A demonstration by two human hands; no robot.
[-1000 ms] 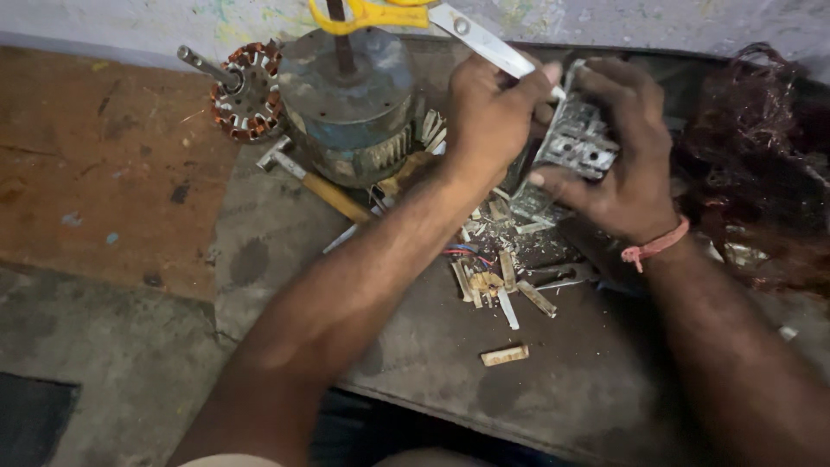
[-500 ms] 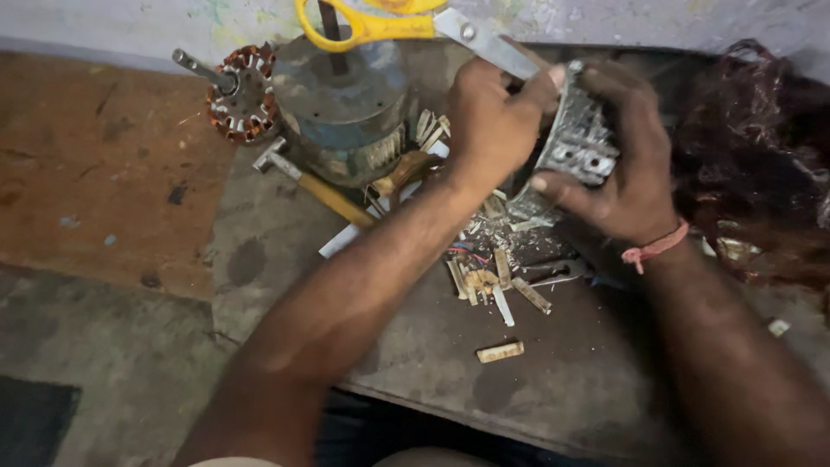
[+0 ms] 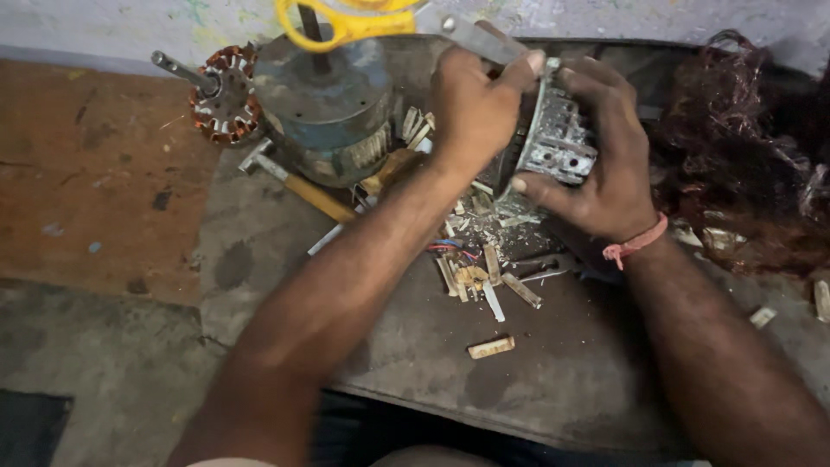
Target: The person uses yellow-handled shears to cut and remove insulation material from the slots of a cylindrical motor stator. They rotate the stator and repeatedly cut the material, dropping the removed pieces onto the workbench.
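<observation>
My right hand (image 3: 605, 164) grips a grey metal motor stator core (image 3: 560, 138) and holds it tilted on edge above a dark work slab (image 3: 571, 372). My left hand (image 3: 471, 108) is closed against the core's upper left side, its fingers curled on the rim. What lies inside the left fist is hidden. Loose slivers and short strips of insulation (image 3: 484, 272) lie scattered on the slab just below both hands.
A round blue-grey motor housing (image 3: 324, 104) stands at the back left, with yellow-handled scissors (image 3: 363, 22) on top. A copper-wound rotor (image 3: 220, 91) lies further left, a hammer (image 3: 294, 182) beside the housing. A tangle of dark copper wire (image 3: 743, 147) fills the right.
The view has shifted slightly, so things sit lower in frame. Both hands stay on the core; the left hand has crept up along its top edge.
</observation>
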